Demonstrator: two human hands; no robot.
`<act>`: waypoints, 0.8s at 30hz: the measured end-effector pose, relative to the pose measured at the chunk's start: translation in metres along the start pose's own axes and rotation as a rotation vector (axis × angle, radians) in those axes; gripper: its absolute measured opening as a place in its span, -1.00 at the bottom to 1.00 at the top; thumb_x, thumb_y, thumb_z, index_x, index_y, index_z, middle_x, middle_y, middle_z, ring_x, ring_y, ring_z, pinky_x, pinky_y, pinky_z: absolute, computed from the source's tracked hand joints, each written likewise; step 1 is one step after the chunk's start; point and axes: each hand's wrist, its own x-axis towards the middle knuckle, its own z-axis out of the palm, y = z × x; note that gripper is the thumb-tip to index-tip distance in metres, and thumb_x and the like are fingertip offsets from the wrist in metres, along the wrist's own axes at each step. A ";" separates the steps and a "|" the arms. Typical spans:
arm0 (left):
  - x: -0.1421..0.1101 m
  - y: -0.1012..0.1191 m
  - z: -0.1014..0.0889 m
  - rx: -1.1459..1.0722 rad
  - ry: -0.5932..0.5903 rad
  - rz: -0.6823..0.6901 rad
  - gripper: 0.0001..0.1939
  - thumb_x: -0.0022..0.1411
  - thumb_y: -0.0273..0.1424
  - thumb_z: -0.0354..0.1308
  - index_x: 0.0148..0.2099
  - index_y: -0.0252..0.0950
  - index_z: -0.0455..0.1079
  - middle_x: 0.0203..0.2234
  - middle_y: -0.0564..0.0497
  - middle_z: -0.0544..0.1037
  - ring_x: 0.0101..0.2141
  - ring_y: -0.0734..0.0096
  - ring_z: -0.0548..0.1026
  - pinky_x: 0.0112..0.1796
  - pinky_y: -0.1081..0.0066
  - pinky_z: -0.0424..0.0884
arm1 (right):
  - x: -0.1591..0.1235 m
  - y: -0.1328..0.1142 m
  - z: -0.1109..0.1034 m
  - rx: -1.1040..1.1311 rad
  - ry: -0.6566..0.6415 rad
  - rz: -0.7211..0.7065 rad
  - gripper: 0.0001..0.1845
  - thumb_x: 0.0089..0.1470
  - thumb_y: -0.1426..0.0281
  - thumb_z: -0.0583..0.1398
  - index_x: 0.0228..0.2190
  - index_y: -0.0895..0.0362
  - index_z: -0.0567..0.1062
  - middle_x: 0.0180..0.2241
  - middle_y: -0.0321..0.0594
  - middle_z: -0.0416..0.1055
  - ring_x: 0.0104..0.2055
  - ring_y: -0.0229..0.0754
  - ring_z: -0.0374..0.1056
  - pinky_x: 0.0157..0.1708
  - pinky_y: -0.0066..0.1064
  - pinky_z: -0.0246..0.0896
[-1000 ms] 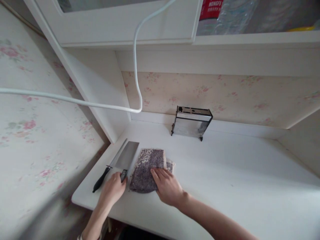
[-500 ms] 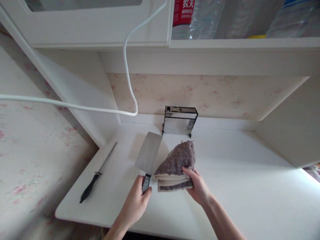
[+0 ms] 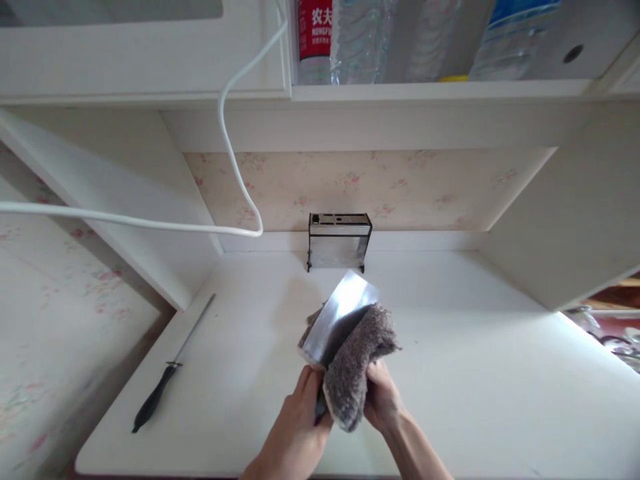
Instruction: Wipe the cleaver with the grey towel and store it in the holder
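A cleaver (image 3: 341,313) with a broad shiny blade is gripped by its dark handle in my left hand (image 3: 301,420). The handle is mostly hidden by my fingers and the cloth. My right hand (image 3: 384,398) is closed on a brown-grey towel (image 3: 357,367), which is folded around the blade's right edge, with part of it showing behind the blade on the left. Blade and towel are held above the white table. To the left lies a sharpening steel (image 3: 160,393) with a black handle, apart from both hands.
A metal knife block (image 3: 339,241) stands at the back of the white tabletop (image 3: 450,387). A white cable (image 3: 235,160) hangs across the upper left. Overhead, a shelf (image 3: 425,91) holds plastic bottles (image 3: 357,40). Side panels flank the table.
The cleaver has come right and met the towel, which is now wrapped about its blade. Before, the two were held apart. The view has shifted a little to the right.
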 end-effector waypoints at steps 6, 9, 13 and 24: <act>-0.005 -0.015 0.015 0.201 -0.033 -0.013 -0.44 0.13 -0.43 0.05 0.21 -0.17 0.29 0.11 -0.19 0.39 -0.29 0.01 0.58 -0.28 0.26 0.46 | 0.002 0.016 0.019 0.070 0.020 0.010 -0.54 -0.24 0.36 0.40 -0.20 0.11 0.50 -0.26 -0.14 0.54 -0.26 0.01 0.48 -0.19 -0.17 0.41; -0.006 -0.020 0.015 0.234 -0.073 0.008 -0.43 0.14 -0.45 0.04 0.23 -0.20 0.26 0.05 -0.20 0.45 -0.30 0.04 0.59 -0.34 0.33 0.47 | 0.003 0.020 0.027 0.073 0.047 -0.017 -0.49 -0.15 0.42 0.35 -0.08 0.11 0.47 -0.14 -0.12 0.51 -0.19 0.03 0.47 -0.19 -0.17 0.41; -0.012 -0.037 0.017 0.383 -0.091 0.076 -0.47 0.15 -0.49 0.01 0.20 -0.25 0.28 0.08 -0.23 0.41 -0.30 0.10 0.59 -0.32 0.36 0.49 | 0.004 0.020 0.033 0.112 0.049 -0.018 -0.44 -0.13 0.47 0.33 -0.02 0.17 0.45 -0.05 -0.04 0.47 -0.11 0.07 0.45 -0.13 -0.14 0.38; -0.031 -0.070 -0.017 0.745 0.084 0.389 -0.56 0.07 -0.64 -0.06 0.03 -0.34 0.26 -0.15 -0.15 0.50 -0.44 0.36 0.58 -0.43 0.51 0.46 | 0.039 -0.021 0.042 0.245 0.108 -0.003 -0.53 -0.07 0.46 0.32 -0.06 0.26 0.48 -0.19 -0.01 0.54 -0.14 0.10 0.48 -0.09 -0.10 0.38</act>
